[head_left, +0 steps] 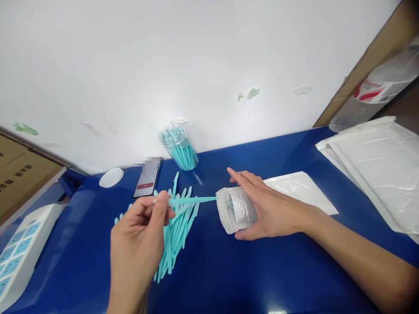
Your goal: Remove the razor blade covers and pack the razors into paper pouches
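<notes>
My left hand (pixel 140 226) pinches a slim teal plastic stick (pixel 196 200), shaped like an eyebrow razor, between thumb and fingers. Its tip points right and meets the rim of a small bubble-lined pouch (pixel 244 209), silvery with a whitish edge. Around that pouch curl the thumb and fingers of my right hand (pixel 268 209), holding its mouth toward the left. Something teal shows faintly inside. Beneath and beyond my left hand lies a loose pile of the same teal sticks (pixel 176 231), partly hidden by the hand.
Against the white wall stands a clear jar (pixel 175 139) of teal sticks. Left of it are a phone (pixel 147 179) and a white lid (pixel 111 177). A power strip (pixel 24 248) lies at left. White padded envelopes (pixel 379 170) and a plastic bottle (pixel 373 96) are at right.
</notes>
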Motion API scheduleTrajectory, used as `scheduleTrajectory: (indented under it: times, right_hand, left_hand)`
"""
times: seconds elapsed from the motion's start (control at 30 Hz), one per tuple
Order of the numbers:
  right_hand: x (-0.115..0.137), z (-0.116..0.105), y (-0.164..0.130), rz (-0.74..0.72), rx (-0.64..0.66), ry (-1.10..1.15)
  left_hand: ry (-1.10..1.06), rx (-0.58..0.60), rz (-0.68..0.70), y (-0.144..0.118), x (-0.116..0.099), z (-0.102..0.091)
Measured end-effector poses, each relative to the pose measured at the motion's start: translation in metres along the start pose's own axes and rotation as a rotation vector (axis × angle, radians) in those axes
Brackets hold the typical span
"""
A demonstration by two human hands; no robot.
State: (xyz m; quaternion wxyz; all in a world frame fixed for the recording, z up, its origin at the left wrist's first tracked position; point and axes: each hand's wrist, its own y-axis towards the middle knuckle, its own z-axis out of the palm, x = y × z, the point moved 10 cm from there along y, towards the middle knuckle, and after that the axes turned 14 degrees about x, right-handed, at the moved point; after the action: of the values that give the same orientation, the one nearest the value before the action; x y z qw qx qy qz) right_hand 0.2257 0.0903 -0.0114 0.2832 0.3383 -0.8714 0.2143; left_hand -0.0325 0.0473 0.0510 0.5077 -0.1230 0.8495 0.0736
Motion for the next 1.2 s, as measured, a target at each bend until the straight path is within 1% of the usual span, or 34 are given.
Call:
scheduleTrajectory:
  times: [0.03, 0.07, 0.17, 0.3, 0.37, 0.43, 0.47, 0.5, 0.57, 0.6, 0.63, 0.67, 0.7, 0.73, 0.77, 0.8, 0.83, 0.87, 0.93, 0.97, 1.03, 1.13, 1.2]
  right_hand:
    - [-0.002, 0.002, 0.001, 0.011, 0.031, -0.042]
    - [-0.005, 0.005, 0.001, 0.02, 0.06, -0.078]
    - [-0.008, 0.006, 0.001, 0.031, 0.103, -0.133]
    - [-0.004, -0.003, 0.0, 0.017, 0.038, -0.11]
    - [0.001, -0.007, -0.001, -0.021, -0.019, -0.075]
    - [0.006, -0.01, -0.003, -0.074, -0.085, -0.04]
    - [0.009, -0.012, -0.004, -0.104, -0.118, -0.022]
    - [0.012, -0.013, -0.005, -0.134, -0.147, -0.001]
    - [0.017, -0.015, -0.007, -0.188, -0.19, 0.034]
    - [0.017, -0.016, -0.008, -0.199, -0.201, 0.045]
    - [0.017, -0.016, -0.008, -0.198, -0.203, 0.052]
    - [0.016, -0.016, -0.008, -0.187, -0.199, 0.057]
    - [0.014, -0.015, -0.007, -0.173, -0.189, 0.061]
    - [0.012, -0.014, -0.007, -0.159, -0.173, 0.064]
    - [0.011, -0.013, -0.006, -0.146, -0.152, 0.064]
    - [0.009, -0.011, -0.005, -0.135, -0.131, 0.056]
    - [0.009, -0.009, -0.004, -0.125, -0.113, 0.042]
    - [0.008, -0.006, -0.003, -0.114, -0.095, 0.021]
    - [0.009, -0.002, -0.001, -0.101, -0.069, -0.028]
    - [0.01, -0.001, -0.001, -0.103, -0.06, -0.051]
    - [0.011, 0.002, 0.0, -0.109, -0.038, -0.085]
    - [0.008, 0.006, 0.001, -0.095, 0.021, -0.118]
    - [0.005, 0.009, 0.001, -0.069, 0.065, -0.138]
  left_hand:
    - [-0.011, 0.018, -0.012, 0.002, 0.007, -0.002]
    - [-0.026, 0.052, -0.02, 0.003, 0.014, 0.0]
    - [-0.07, 0.178, -0.028, 0.009, 0.025, 0.018]
    - [-0.105, 0.281, -0.036, 0.013, 0.023, 0.038]
    - [-0.097, 0.303, -0.039, 0.012, 0.017, 0.045]
    - [-0.056, 0.315, -0.034, 0.005, 0.01, 0.056]
    - [-0.016, 0.324, 0.0, 0.0, 0.003, 0.065]
    - [0.046, 0.339, 0.067, -0.006, -0.007, 0.075]
    - [0.218, 0.358, 0.272, -0.018, -0.03, 0.095]
    - [0.299, 0.358, 0.374, -0.023, -0.041, 0.101]
    - [0.361, 0.347, 0.443, -0.024, -0.047, 0.102]
    - [0.405, 0.316, 0.472, -0.019, -0.05, 0.095]
    - [0.433, 0.283, 0.461, -0.009, -0.05, 0.084]
    - [0.473, 0.232, 0.408, 0.008, -0.047, 0.068]
    - [0.567, 0.149, 0.356, 0.027, -0.046, 0.049]
    - [0.713, 0.128, 0.251, 0.049, -0.039, 0.035]
    - [0.871, 0.172, 0.139, 0.072, -0.029, 0.028]
    - [0.927, 0.233, 0.089, 0.092, -0.023, 0.024]
    - [0.989, 0.337, 0.021, 0.126, -0.011, 0.026]
    - [0.997, 0.38, -0.002, 0.138, -0.005, 0.031]
    - [1.011, 0.45, -0.053, 0.154, 0.007, 0.044]
    - [0.963, 0.556, -0.115, 0.161, 0.023, 0.063]
    - [0.871, 0.615, -0.143, 0.159, 0.027, 0.068]
